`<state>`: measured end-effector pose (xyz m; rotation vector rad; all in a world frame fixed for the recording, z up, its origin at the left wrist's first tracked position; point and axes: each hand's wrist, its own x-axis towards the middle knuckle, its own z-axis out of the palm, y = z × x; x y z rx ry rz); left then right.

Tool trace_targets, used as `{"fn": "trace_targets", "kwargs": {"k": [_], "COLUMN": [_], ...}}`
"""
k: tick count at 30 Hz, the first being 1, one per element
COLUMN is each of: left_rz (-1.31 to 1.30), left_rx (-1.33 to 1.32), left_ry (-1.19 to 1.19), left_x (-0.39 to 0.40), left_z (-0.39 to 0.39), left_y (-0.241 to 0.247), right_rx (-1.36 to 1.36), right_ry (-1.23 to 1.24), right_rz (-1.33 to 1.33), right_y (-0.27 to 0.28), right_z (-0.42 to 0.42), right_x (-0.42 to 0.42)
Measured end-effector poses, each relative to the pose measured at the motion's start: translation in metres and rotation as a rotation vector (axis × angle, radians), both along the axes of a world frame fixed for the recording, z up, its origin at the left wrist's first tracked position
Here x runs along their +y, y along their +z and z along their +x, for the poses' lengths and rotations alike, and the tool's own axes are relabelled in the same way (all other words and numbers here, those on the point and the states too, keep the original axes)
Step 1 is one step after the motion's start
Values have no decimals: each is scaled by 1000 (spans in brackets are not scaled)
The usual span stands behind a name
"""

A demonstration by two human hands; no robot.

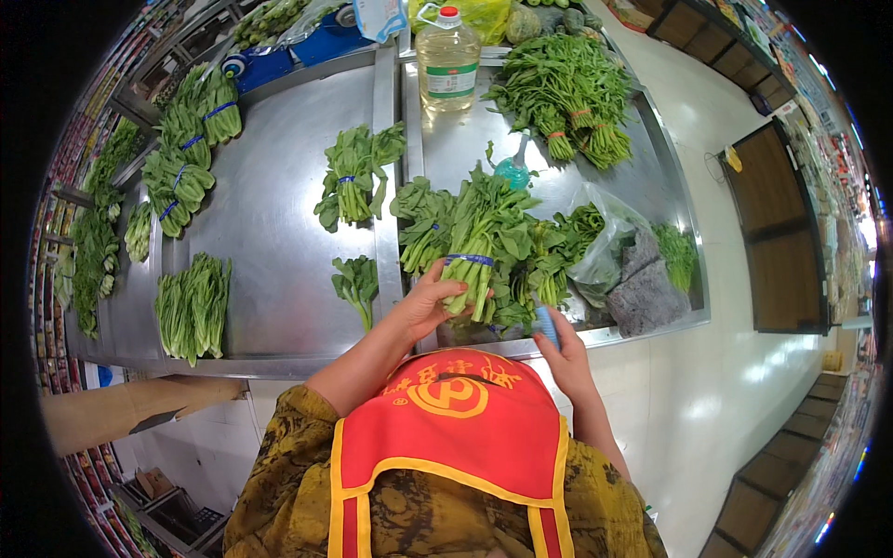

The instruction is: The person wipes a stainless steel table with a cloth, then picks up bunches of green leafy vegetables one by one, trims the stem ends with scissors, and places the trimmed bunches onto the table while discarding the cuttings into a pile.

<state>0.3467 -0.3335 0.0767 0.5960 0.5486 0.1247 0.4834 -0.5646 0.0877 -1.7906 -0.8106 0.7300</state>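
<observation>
My left hand is closed around the stems of a bunch of leafy greens bound with a blue band, held above the metal counter. Close by on the right, my right hand grips a light-blue handled tool, its kind hard to tell. Behind the held bunch lie another blue-banded bunch and loose greens. A banded bunch and a small loose sprig rest near the counter's divider, left of my hands.
Blue-banded greens and long leafy stalks lie at left. Farther back stand an oil bottle and a teal bottle. To the right are red-banded greens, a clear plastic bag, a grey cloth and the counter's raised rim.
</observation>
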Motion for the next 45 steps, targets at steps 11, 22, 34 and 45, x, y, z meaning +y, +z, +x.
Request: {"fn": "trace_targets", "kwargs": {"k": [11, 22, 34, 45], "left_rz": [756, 1318, 1612, 921], "left_rx": [337, 350, 790, 865], "left_ry": [31, 115, 521, 339], "left_x": [-22, -29, 123, 264], "left_z": [24, 31, 28, -28], "left_y": [-29, -61, -66, -133], "right_rx": [-599, -831, -308, -94], "right_ry": [172, 169, -9, 2], "right_rz": [-218, -350, -435, -404], "right_y": [7, 2, -9, -12], "right_z": [14, 37, 49, 13], "right_x": [32, 42, -17, -14]}}
